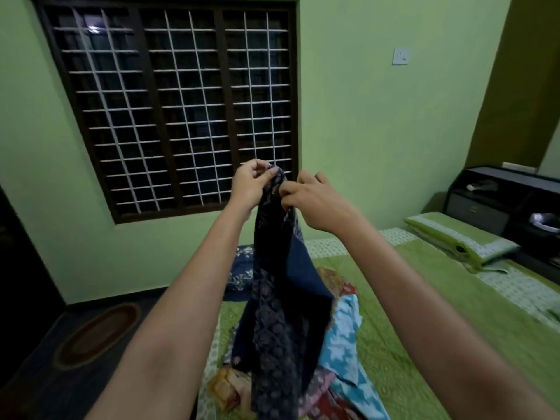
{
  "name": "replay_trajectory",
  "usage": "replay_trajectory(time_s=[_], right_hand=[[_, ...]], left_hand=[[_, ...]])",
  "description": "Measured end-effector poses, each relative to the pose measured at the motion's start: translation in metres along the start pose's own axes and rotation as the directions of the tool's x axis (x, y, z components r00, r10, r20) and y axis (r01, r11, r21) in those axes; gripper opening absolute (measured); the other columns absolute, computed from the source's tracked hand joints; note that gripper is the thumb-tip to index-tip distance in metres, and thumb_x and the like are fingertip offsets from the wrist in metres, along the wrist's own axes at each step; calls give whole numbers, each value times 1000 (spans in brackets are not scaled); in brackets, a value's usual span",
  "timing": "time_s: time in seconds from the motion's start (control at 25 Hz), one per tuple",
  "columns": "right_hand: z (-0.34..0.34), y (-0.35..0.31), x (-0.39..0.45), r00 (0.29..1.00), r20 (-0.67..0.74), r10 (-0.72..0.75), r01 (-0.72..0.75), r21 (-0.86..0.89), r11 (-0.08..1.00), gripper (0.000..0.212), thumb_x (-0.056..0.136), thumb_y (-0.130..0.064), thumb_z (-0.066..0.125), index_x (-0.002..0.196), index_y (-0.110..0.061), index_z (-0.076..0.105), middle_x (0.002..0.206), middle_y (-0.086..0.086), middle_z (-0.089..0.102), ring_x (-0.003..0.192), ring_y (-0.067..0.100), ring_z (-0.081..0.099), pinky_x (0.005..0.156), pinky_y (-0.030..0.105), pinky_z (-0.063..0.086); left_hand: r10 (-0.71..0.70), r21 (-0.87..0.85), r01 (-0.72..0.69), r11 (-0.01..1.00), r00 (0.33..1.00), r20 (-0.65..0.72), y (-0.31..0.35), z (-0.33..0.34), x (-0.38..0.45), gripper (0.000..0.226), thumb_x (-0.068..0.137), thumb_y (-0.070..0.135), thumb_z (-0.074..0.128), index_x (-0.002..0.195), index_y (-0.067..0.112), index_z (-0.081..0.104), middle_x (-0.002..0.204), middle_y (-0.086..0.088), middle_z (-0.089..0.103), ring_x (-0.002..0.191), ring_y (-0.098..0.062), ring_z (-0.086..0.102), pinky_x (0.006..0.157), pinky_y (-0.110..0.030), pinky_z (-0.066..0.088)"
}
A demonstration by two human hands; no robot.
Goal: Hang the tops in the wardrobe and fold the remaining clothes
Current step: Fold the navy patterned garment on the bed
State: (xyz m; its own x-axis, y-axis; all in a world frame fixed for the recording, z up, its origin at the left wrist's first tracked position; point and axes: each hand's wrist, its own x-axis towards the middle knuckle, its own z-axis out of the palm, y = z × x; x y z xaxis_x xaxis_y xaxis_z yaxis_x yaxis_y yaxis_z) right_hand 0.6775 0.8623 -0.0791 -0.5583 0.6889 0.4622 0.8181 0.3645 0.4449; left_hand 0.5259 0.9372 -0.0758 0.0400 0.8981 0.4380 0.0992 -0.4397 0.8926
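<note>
— Both hands are up in front of me: I'm pinching the top edge of the dark blue printed garment (281,298) with my left hand (251,184), fingers curled onto the cloth, and my right hand (315,201) is pinching the same edge just beside it.

— Where is the garment hanging?

— It's dangling straight down from my fingers, in front of the window (169,107), with its lower end reaching into the pile of clothes (342,353) on the bed (424,328). One side is showing a pale floral print, the other is looking plain navy.

— What are you seeing in the pile?

— A light blue piece with white patterning is lying just right of the hanging cloth, something red and yellow is peeking out behind it, and a yellowish piece is sitting at the near left edge. Another blue floral piece (242,274) is lying at the far edge of the bed.

— And around that?

— A green patterned sheet is covering the bed, a green pillow (457,241) is resting at its far right, touching a dark headboard unit (509,201) with shelves. An oval mat (97,334) is lying on the dark floor to my left, and a switch plate (401,56) is sitting on the green wall.
</note>
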Motion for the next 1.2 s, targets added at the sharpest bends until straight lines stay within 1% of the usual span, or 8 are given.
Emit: replay_trajectory(time_s=[0.12,0.28,0.48,0.64,0.8,0.88,1.04,1.2], right_hand=[[14,-2,-26,960,276,50,-43,-33,999,49,86,1,47,121,-31,55,106,2,61,115,24,41,88,39,30],[19,33,-82,745,576,335,-362,-73,929,49,92,-27,57,138,-30,42,124,4,57,125,23,38,98,42,27],[-6,75,-153,691,594,412,-540,45,840,48,87,-58,52,122,-26,60,113,0,55,118,21,33,94,41,25],[-35,111,-234,692,462,555,-624,-3,782,42,81,-60,59,100,-24,70,120,-6,38,111,24,30,91,45,31],[-54,148,-323,625,592,509,-648,31,761,42,82,-60,60,89,-19,68,99,0,60,102,28,52,77,37,41],[-67,168,-367,631,558,540,-651,1,759,33,87,-52,59,85,-20,67,88,-1,63,97,26,54,72,34,40],[-82,207,-428,613,665,427,-703,212,679,31,86,-42,65,84,-12,73,74,3,65,73,24,57,65,31,40],[-71,266,-463,620,617,486,-737,245,630,39,76,-46,73,70,-8,71,69,10,66,64,18,57,62,31,45]], left_hand=[[24,151,2,989,986,-168,-17,-1,11,6,90,20,64,88,18,59,91,-4,64,86,-23,62,76,-33,50],[46,334,11,943,985,-164,-33,6,-9,17,94,20,58,105,7,60,94,1,57,87,-12,52,76,-22,37],[80,368,-74,927,997,0,-37,57,-61,12,95,18,56,100,14,66,92,3,61,86,-12,54,74,-22,37],[19,410,-37,911,999,48,-33,119,-95,15,94,31,56,97,20,66,95,-2,66,97,-25,59,74,-33,48],[-88,468,51,882,995,56,-20,206,-158,23,94,32,56,104,14,68,104,-8,69,97,-28,61,76,-34,48],[-143,432,95,897,987,80,-19,247,-188,21,94,29,57,102,13,67,103,-9,69,85,-26,65,72,-33,48],[-272,214,233,948,947,172,-14,313,-219,9,96,13,55,102,8,59,107,-14,63,40,-6,61,43,-19,48],[-259,84,246,966,937,234,8,368,-210,9,96,9,54,104,5,54,113,-13,56,45,-12,66,46,-18,53]])
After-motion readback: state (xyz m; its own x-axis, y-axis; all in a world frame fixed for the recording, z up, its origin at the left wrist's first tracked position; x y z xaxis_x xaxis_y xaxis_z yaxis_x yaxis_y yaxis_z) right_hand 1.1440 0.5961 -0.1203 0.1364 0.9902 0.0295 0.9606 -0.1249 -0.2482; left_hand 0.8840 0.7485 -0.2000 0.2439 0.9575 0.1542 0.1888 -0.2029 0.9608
